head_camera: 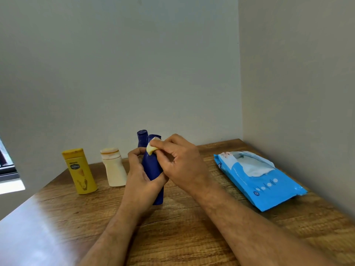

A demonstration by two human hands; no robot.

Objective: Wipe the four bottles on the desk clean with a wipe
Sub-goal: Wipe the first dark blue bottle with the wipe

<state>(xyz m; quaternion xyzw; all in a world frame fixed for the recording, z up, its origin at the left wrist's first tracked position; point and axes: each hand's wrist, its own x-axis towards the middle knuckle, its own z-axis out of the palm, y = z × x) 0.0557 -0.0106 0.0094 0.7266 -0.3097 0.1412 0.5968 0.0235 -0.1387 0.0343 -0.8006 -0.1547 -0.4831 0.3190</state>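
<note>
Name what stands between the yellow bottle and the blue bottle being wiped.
The cream bottle stands upright between the yellow bottle and the held blue bottle, as the head view shows.

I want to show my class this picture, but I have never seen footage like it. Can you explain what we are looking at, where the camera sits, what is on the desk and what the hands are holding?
There is no machine here: a person wears a camera on the head, looking down at both bare arms. The left hand grips a dark blue plastic bottle held above the wooden desk. The right hand pinches a small pale wipe against the bottle's top. Behind stands a second dark blue bottle. To the left stand a yellow plastic bottle and a cream plastic bottle. On the right lies an opened blue pack of wipes.
</note>
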